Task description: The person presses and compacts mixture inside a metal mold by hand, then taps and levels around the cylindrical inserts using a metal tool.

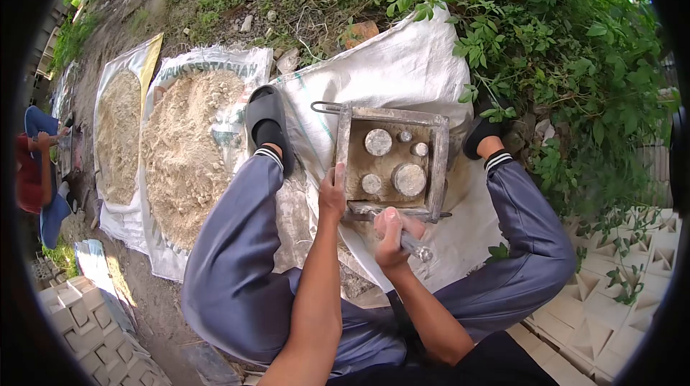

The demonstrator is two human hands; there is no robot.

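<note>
Between my legs lies a square wooden mould frame, packed with sandy material. Several round, dusty pieces of different sizes sit in it, among them a large disc and a smaller one. My left hand is closed on the frame's left side, fingers along the outer edge. My right hand is wrapped round a metal rod at the frame's near edge. The rod's rounded end sticks out below the fist; its other end cannot be made out clearly against the frame.
A white woven sack lies under the frame. To the left are a sand heap and another sand heap, each on a sack. Leafy plants and pale patterned blocks stand right. Another person sits far left.
</note>
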